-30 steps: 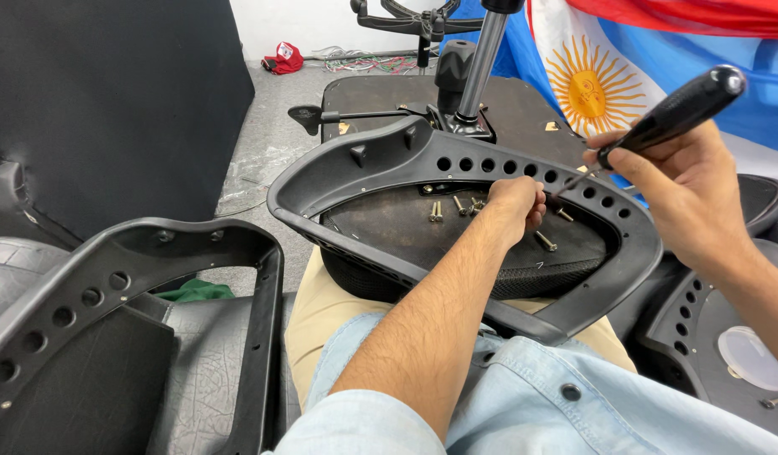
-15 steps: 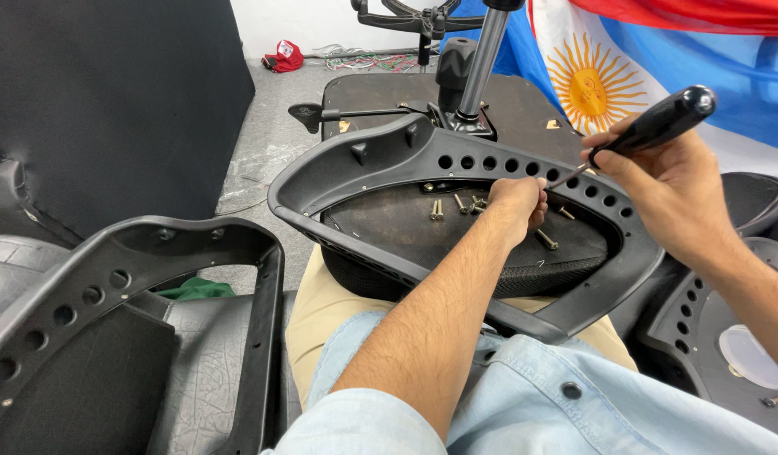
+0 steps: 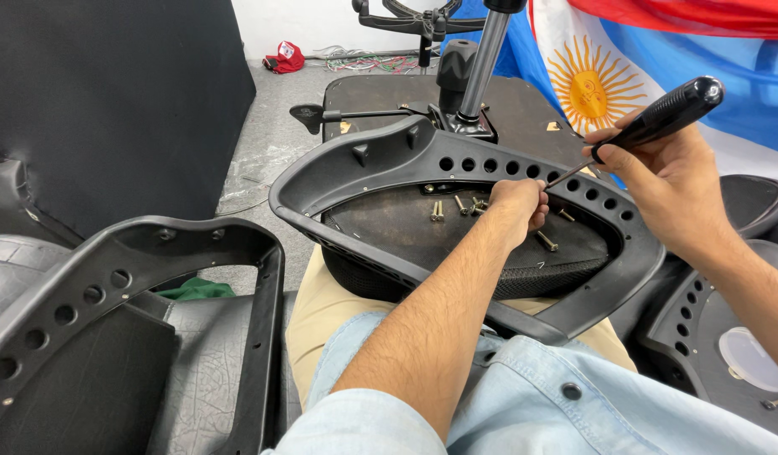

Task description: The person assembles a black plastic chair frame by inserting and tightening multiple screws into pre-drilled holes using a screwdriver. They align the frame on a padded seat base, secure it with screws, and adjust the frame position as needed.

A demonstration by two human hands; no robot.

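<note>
— What are the hands doing?

— The right hand (image 3: 671, 173) is clenched around the black handle of a screwdriver (image 3: 659, 118), whose thin shaft slants down to the rim of a black plastic chair frame (image 3: 364, 164). The left hand (image 3: 517, 202) reaches through the frame's opening, its fingers pinched together right at the screwdriver's tip; whatever they pinch is too small to make out.

— Where is the frame?

— It lies across the person's lap, tilted, over a dark round seat pad (image 3: 406, 223). A row of holes runs along its far rim.

— Anything loose?

— Several screws (image 3: 438, 211) lie on the pad, just beside the left hand.

— And around it?

— A second perforated frame (image 3: 111, 261) sits to the left. Beyond, a chair base plate with a gas cylinder (image 3: 482, 59) stands upright, and a flag with a sun (image 3: 587, 84) hangs behind the right hand.
</note>
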